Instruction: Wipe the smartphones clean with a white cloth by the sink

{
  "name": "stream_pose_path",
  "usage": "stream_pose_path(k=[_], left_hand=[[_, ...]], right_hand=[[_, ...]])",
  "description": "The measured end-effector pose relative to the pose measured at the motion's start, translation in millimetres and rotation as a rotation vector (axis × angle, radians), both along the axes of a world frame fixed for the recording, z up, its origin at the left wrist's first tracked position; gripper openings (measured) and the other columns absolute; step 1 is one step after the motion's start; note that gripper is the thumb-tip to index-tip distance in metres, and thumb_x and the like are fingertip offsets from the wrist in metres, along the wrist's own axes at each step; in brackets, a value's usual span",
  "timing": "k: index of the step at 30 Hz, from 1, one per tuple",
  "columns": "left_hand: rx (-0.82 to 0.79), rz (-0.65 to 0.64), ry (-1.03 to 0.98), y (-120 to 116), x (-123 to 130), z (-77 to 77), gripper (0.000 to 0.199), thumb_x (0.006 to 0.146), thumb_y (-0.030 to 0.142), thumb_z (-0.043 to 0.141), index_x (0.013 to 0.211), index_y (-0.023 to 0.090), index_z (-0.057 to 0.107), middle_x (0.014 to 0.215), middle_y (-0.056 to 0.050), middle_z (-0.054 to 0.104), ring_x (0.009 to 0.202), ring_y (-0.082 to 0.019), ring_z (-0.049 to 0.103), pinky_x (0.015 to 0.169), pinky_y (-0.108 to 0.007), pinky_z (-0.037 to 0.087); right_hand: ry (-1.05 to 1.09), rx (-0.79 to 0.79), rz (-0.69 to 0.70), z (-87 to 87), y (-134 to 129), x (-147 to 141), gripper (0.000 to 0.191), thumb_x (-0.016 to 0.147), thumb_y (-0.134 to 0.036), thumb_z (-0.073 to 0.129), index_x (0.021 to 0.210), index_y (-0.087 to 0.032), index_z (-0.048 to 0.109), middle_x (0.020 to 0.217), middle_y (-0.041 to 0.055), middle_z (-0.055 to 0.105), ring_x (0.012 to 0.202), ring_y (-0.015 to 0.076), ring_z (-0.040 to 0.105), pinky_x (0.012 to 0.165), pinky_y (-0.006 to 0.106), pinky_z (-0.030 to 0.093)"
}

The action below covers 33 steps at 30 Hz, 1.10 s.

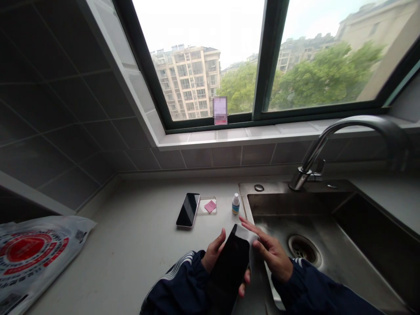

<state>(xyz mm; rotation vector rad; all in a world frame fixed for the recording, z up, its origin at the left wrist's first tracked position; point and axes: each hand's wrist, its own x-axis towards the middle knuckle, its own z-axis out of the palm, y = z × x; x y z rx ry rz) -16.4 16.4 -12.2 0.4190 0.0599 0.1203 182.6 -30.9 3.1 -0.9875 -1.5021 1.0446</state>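
Cloth (248,235) is covering the 1 o'clock end of the black device (231,267). Your left grip (214,253) is holding the device; your right grip (274,253) is pressing the cloth, its closure unclear, apparently wiping. Such strokes are requiring firm left support. Bottle (235,205) is standing at 12 o'clock on the desk (147,236).

- Worn on the head, looking forward and down over the counter (138,236).
- Close above the left hand (212,253) and right hand (275,253).
- Facing the window (271,57), farther off, tilted in view.
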Motion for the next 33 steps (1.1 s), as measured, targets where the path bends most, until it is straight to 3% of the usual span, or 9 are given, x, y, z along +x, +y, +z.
stream_pose_path(k=[4, 9, 14, 16, 18, 20, 22, 27, 33], left_hand=[[0.020, 0.014, 0.032, -1, 1, 1.1, 0.092, 0.081, 0.079, 0.013, 0.104, 0.006, 0.064, 0.085, -0.018, 0.069, 0.064, -0.028, 0.069, 0.060, -0.038, 0.049], [0.030, 0.037, 0.048, 0, 4, 6.2, 0.092, 0.081, 0.079, 0.011, 0.109, 0.007, 0.061, 0.085, -0.017, 0.068, 0.064, -0.029, 0.068, 0.058, -0.038, 0.049], [-0.014, 0.019, 0.066, 2, 7, 13.8, 0.102, 0.076, 0.083, 0.008, 0.108, 0.003, 0.061, 0.094, -0.019, 0.065, 0.069, -0.029, 0.066, 0.063, -0.040, 0.046], [0.003, 0.013, 0.087, 3, 8, 14.6, 0.102, 0.077, 0.082, 0.006, 0.104, 0.001, 0.062, 0.089, -0.019, 0.064, 0.071, -0.029, 0.065, 0.065, -0.039, 0.044], [0.020, 0.019, 0.101, 4, 9, 14.0, 0.098, 0.079, 0.078, 0.007, 0.101, 0.000, 0.063, 0.084, -0.018, 0.064, 0.071, -0.028, 0.063, 0.067, -0.039, 0.043], [0.015, 0.065, 0.098, 5, 10, 12.6, 0.091, 0.082, 0.075, 0.012, 0.100, 0.002, 0.063, 0.087, -0.016, 0.062, 0.071, -0.027, 0.061, 0.068, -0.040, 0.043], [0.001, 0.137, 0.084, 5, 12, 11.2, 0.084, 0.083, 0.072, 0.015, 0.099, 0.005, 0.063, 0.092, -0.014, 0.059, 0.071, -0.025, 0.060, 0.070, -0.041, 0.043], [-0.044, 0.175, 0.106, 3, 13, 8.5, 0.077, 0.082, 0.074, 0.020, 0.101, 0.012, 0.060, 0.090, -0.009, 0.056, 0.067, -0.021, 0.057, 0.071, -0.040, 0.042], [-0.082, 0.160, 0.064, 7, 10, 1.4, 0.078, 0.078, 0.080, 0.025, 0.095, 0.012, 0.060, 0.084, -0.005, 0.050, 0.060, -0.013, 0.047, 0.054, -0.027, 0.032]], right_hand=[[0.021, -0.006, -0.043, -1.4, 1, 2, 0.043, 0.093, -0.049, 0.052, 0.127, -0.024, 0.062, 0.144, 0.0102, 0.047, 0.135, 0.0283, 0.041, 0.113, 0.048, 0.027], [0.035, -0.079, -0.174, 0.6, 2, 3, 0.038, 0.090, -0.051, 0.056, 0.107, -0.022, 0.074, 0.132, 0.0117, 0.059, 0.122, 0.0302, 0.055, 0.107, 0.045, 0.038], [0.048, -0.152, -0.341, -0.3, 3, -2, 0.047, 0.084, -0.059, 0.060, 0.102, -0.019, 0.076, 0.117, 0.0114, 0.068, 0.113, 0.0316, 0.062, 0.101, 0.044, 0.046], [0.077, -0.189, -0.365, -0.7, 1, -5, 0.052, 0.083, -0.063, 0.058, 0.104, -0.018, 0.074, 0.109, 0.0120, 0.071, 0.103, 0.0319, 0.067, 0.090, 0.043, 0.054], [0.161, -0.259, -0.346, -0.5, -1, -9, 0.058, 0.083, -0.067, 0.055, 0.108, -0.018, 0.071, 0.094, 0.0124, 0.074, 0.081, 0.0309, 0.073, 0.069, 0.041, 0.060], [0.307, -0.368, -0.301, 0.3, -3, -13, 0.061, 0.083, -0.070, 0.052, 0.112, -0.018, 0.066, 0.077, 0.0105, 0.073, 0.059, 0.0284, 0.071, 0.051, 0.039, 0.059], [0.443, -0.454, -0.256, 1.4, -5, -17, 0.061, 0.085, -0.069, 0.048, 0.118, -0.019, 0.059, 0.067, 0.0081, 0.070, 0.049, 0.0271, 0.068, 0.043, 0.038, 0.056], [0.465, -0.491, -0.249, 1.0, -7, -18, 0.062, 0.088, -0.070, 0.040, 0.120, -0.018, 0.055, 0.077, 0.0118, 0.072, 0.055, 0.0274, 0.070, 0.046, 0.039, 0.057], [0.294, -0.352, -0.342, -10.5, -2, -6, 0.061, 0.088, -0.067, 0.046, 0.114, -0.015, 0.065, 0.098, 0.0153, 0.073, 0.080, 0.0304, 0.073, 0.061, 0.037, 0.060]])
